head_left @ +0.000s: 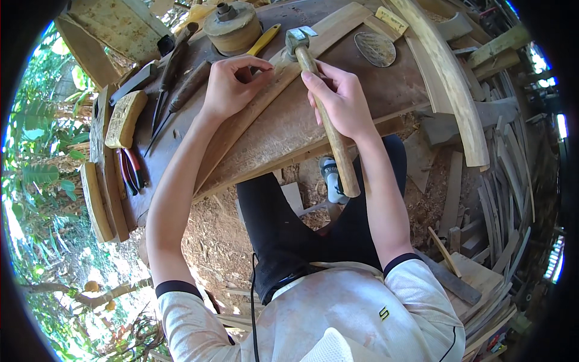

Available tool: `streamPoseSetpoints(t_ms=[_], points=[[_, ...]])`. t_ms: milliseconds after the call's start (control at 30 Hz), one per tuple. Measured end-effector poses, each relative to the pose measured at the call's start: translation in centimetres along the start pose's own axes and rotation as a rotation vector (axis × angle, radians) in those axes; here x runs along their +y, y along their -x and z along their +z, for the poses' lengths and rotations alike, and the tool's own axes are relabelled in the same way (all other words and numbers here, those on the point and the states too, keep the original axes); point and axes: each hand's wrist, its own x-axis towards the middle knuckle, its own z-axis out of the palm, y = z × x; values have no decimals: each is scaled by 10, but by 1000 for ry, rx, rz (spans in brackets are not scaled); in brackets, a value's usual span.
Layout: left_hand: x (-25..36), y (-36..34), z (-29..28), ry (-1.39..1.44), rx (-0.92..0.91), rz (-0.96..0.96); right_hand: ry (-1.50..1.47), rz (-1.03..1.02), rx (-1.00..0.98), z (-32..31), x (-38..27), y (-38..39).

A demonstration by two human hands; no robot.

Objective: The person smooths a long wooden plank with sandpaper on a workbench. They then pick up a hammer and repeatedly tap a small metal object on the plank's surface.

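Note:
My right hand point(341, 99) is wrapped round the wooden handle of a hammer point(335, 142), close below its metal head. The hammer's head points away from me, over a long wooden plank point(335, 27) that lies slantwise on the workbench point(289, 136). To the left, my left hand point(232, 87) is just above the same plank, thumb and forefinger brought together in a pinch. Whatever lies between those fingertips, if anything, is too small to make out. A tool with a yellow handle point(264, 40) lies just beyond the left hand.
Left on the bench are pliers point(131, 172), a curved wood block point(125, 119) and long pointed tools point(187, 87). A round wooden piece with a metal nut point(232, 29) stands at the back. A long curved pole point(446, 72) and an oval piece point(375, 49) are at right.

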Motion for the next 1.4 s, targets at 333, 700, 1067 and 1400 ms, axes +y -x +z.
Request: streamPoseSetpoints(t_ms=[333,700,1067,1400], points=[[-2,-3,-1,240,86,-130,12,-2,4,2,-1,0],[0,-3,-2,118,47,-87,22,-8,3,2,-2,2],[-2,-3,-2,66,9,-93,38,-13,10,2,-1,1],[1,-3,-2,63,13,-92,35,-14,11,2,-2,3]])
